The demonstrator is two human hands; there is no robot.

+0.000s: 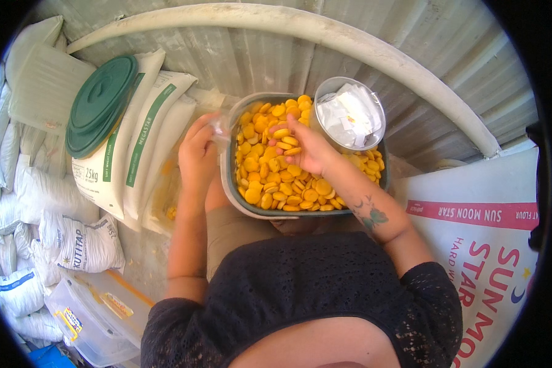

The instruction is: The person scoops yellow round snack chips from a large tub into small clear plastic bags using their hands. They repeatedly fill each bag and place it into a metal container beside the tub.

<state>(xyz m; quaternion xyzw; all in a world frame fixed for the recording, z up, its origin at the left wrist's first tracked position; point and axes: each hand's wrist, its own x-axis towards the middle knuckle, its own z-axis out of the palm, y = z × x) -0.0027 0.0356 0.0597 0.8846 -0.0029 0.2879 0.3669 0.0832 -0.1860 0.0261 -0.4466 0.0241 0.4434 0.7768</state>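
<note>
A rectangular tub [226, 172] full of round yellow cookies [276, 175] sits before me. Above the cookies, my right hand [306, 147] is palm up with several of them on its fingers. Just outside the tub's left rim, my left hand [198, 142] pinches a small clear plastic bag [220, 129]; whether anything is inside it cannot be told. A round clear plastic container [319, 120] rests at the tub's back right corner, holding white packets or slips [349, 112].
Stacked flour sacks [142, 129] stand at left, with a green round lid [102, 106] on them. A clear plastic storage box [96, 317] lies lower left. Another large flour sack [474, 184] is at right. A pale pipe [303, 17] runs along the corrugated metal wall.
</note>
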